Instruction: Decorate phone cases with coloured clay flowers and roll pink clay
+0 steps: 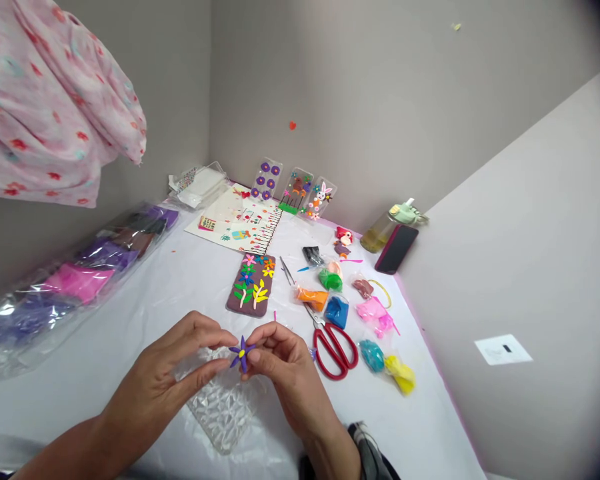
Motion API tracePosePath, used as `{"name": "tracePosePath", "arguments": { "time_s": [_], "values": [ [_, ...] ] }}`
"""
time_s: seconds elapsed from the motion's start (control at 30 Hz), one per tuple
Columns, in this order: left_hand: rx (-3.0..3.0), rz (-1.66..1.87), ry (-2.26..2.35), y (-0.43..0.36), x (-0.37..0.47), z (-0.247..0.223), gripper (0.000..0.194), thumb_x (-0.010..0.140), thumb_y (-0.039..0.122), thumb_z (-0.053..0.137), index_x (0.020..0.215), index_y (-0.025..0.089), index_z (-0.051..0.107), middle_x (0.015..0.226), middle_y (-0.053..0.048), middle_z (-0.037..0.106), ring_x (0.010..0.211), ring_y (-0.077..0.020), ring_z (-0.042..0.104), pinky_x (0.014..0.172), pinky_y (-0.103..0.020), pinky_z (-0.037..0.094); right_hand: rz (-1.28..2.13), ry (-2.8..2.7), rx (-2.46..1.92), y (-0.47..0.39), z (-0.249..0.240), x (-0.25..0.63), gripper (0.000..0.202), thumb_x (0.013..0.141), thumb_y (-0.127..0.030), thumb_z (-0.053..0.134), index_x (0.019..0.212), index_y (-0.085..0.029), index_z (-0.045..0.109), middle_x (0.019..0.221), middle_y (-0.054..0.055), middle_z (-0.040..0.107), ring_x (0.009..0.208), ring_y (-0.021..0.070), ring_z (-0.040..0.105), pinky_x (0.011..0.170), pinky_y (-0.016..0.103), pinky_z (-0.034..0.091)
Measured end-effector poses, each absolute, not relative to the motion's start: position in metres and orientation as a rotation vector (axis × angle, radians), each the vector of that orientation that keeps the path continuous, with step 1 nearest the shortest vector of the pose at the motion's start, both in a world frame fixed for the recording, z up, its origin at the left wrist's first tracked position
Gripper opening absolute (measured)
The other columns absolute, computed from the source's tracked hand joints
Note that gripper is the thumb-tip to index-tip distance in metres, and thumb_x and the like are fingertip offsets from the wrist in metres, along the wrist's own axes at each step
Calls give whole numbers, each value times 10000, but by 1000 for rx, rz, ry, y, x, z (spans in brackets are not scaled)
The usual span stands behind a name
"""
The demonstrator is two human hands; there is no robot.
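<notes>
A small purple clay flower (241, 353) with a yellow centre and several pointed petals is held up between both hands. My right hand (284, 363) pinches its right side between thumb and forefinger. From the left, the thumb and forefinger of my left hand (165, 367) close on the petals at that side. Beneath the hands lies a clear, facet-patterned slab (225, 417), partly covered by them. Just beyond is a brown phone-sized panel (250, 311) decorated with colourful clay flowers and leaves.
Right of my hands are red-handled scissors (336, 343), tweezers (287, 270) and several wrapped clay lumps, including blue (337, 311) and yellow (400, 375). A bottle (380, 230) and phone (397, 250) stand by the right wall. Bagged clay (80, 283) lies left; decorated cases (267, 180) lean behind.
</notes>
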State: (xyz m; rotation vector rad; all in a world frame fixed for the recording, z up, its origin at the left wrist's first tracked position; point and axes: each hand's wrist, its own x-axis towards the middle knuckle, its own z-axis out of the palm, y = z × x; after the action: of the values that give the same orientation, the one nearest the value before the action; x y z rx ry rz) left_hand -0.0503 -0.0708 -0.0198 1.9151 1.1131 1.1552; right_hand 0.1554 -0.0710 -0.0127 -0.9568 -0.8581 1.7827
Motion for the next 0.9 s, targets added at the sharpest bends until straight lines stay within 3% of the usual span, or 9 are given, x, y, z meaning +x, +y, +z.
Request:
{"name": "tracePosePath", "arguments": {
  "time_s": [0.3, 0.9],
  "values": [
    [1864, 1155, 1115, -75, -47, -25, 147, 970, 408, 692, 1014, 353, 821, 956, -3, 709, 912, -177, 723, 812, -190, 574, 1830, -883, -949, -72, -10, 154, 343, 699, -371, 987, 888, -181, 773, 725, -17, 733, 629, 103, 639, 668, 231, 536],
    [2002, 1192, 1075, -73, -44, -16, 147, 927, 216, 699, 969, 338, 770, 927, 47, 707, 906, -120, 722, 831, -138, 543, 1853, -934, -982, -74, -12, 154, 345, 702, -351, 977, 921, -199, 759, 758, -25, 748, 637, 113, 665, 698, 246, 538]
  ]
}}
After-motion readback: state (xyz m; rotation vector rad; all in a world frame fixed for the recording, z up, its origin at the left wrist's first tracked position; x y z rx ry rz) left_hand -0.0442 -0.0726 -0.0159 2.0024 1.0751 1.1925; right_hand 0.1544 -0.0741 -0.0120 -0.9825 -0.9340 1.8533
